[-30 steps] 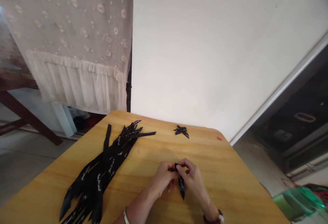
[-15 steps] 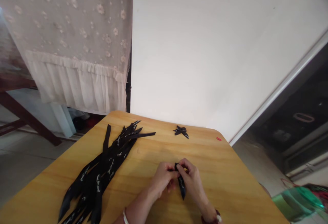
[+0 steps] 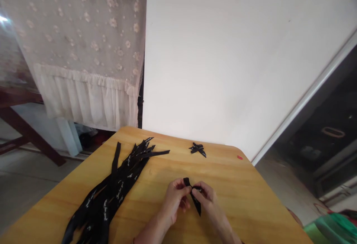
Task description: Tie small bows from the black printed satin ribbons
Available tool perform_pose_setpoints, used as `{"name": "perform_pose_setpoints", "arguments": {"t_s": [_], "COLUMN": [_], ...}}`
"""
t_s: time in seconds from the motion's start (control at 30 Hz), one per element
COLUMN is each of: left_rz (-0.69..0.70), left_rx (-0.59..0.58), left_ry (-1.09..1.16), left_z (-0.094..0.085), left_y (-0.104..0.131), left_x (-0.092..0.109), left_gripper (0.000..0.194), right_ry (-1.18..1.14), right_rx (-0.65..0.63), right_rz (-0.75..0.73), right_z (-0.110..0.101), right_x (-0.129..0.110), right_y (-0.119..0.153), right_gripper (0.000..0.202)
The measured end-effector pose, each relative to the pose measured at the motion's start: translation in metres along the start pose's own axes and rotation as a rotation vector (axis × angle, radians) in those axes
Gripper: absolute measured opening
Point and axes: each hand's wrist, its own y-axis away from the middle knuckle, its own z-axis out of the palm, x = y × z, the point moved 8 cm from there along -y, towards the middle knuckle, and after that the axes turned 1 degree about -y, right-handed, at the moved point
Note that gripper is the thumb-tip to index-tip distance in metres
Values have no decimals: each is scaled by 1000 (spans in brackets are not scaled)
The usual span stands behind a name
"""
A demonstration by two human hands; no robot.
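Between my hands is a black ribbon (image 3: 196,204) with pale lettering, partly looped, its pointed tail hanging down toward me. My left hand (image 3: 176,197) pinches it between thumb and fingers, with a short loop standing up above the grip. My right hand (image 3: 205,196) pinches the same ribbon just to the right, its fingertips close to the left thumb. The spot where the ribbon crosses is mostly hidden by my fingers. Beyond my hands, a tied black ribbon bow (image 3: 198,149) lies near the table's far edge.
A long heap of black printed ribbons (image 3: 117,188) covers the left part of the wooden table (image 3: 248,195). Near the far right corner lies a small red piece (image 3: 240,157). A white panel (image 3: 212,58) stands behind the table, with a lace curtain (image 3: 92,50) left of it.
A loop of ribbon now shows above my left fingers, and more ribbon shows by my right fingers. My hands have spread slightly apart. The view has tipped a little upward.
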Motion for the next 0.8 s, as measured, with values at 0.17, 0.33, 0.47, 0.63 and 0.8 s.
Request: {"name": "perform_pose_setpoints", "arguments": {"t_s": [0.17,0.33,0.47,0.63,0.8], "left_rz": [-30,-58,-27,-3,86], "left_rx": [-15,17,30,63,209], "left_ry": [-5,55,19,-49,-69], "left_z": [3,-1,-6,-10,-25], "left_y": [1,5,4,2,4], "left_x": [-1,3,6,6,21], "left_gripper": [25,32,31,19,28], "right_ry": [-48,-122,-188,-238,-20], "right_rx": [17,86,125,148,181], "right_rz": [42,78,135,139,16], "right_z": [0,-10,-18,-23,-28], "right_x": [2,1,9,18,3], "right_y": [-1,-2,-2,-4,-4], "right_gripper": [16,19,19,18,20]}}
